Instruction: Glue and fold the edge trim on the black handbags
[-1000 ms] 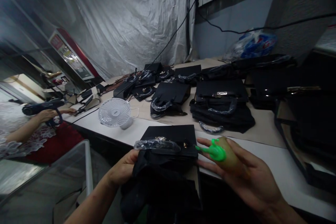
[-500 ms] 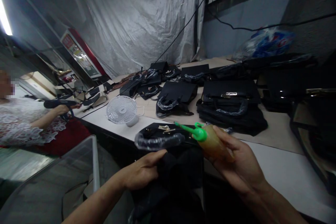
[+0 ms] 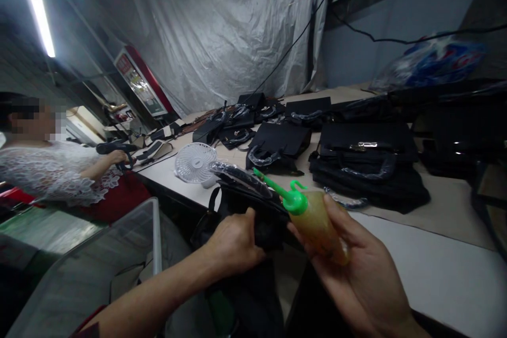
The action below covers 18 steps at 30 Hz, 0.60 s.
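My right hand (image 3: 362,269) is closed around a squeeze bottle (image 3: 315,227) of yellowish, see-through plastic with a green cap and long spout. The spout points up and to the left, over a black handbag. That black handbag (image 3: 245,198) sits tilted at the table's front edge, its handle wrapped in clear plastic. With fingers curled and thumb up, my left hand (image 3: 233,240) grips the handbag's near side. Its fingertips are partly hidden against the black material.
Several black handbags (image 3: 277,140) lie across the table (image 3: 439,253). A white fan (image 3: 196,162) stands just beyond the held bag. A clear plastic bin (image 3: 154,232) is at my left. Further left, a person in white lace (image 3: 47,171) holds a dark item.
The handbag has turned and tipped, with its handle now slanting up to the left. My left hand has shifted slightly right. The view has swung left, and the bottle stays in my right hand.
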Tool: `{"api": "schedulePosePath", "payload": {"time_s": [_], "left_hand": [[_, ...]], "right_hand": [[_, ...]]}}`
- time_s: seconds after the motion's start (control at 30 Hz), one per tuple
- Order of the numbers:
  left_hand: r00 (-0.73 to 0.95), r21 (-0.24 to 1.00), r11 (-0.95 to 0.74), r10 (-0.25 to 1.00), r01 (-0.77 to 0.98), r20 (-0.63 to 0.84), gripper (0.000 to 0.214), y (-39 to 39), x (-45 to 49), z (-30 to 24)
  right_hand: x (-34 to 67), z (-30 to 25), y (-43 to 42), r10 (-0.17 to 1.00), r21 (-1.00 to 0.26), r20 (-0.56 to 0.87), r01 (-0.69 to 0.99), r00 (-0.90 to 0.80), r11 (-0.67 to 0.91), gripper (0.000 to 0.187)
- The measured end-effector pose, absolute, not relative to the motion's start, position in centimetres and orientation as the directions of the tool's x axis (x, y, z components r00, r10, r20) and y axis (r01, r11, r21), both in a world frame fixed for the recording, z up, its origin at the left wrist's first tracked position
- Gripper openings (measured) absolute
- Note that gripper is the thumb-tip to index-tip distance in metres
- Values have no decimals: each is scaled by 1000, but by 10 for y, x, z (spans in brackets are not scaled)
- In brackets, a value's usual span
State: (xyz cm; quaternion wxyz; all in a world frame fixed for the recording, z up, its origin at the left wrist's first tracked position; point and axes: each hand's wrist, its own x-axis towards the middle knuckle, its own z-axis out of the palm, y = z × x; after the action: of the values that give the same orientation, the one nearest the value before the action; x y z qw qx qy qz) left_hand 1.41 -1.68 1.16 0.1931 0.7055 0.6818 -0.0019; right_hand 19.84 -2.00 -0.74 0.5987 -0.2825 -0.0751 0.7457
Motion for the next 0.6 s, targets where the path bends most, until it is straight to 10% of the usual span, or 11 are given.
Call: {"api": "schedulePosePath", "payload": {"time_s": [0.3, 0.6], "left_hand": [[231, 372, -286, 955, 883, 185, 9, -22, -7, 11], [76, 383, -233, 921, 894, 382, 39, -5, -20, 7]], "right_hand": [[209, 5, -21, 909, -472, -402, -826, -110, -309, 49], [212, 4, -17, 889, -503, -441, -786, -124, -359, 37]]}}
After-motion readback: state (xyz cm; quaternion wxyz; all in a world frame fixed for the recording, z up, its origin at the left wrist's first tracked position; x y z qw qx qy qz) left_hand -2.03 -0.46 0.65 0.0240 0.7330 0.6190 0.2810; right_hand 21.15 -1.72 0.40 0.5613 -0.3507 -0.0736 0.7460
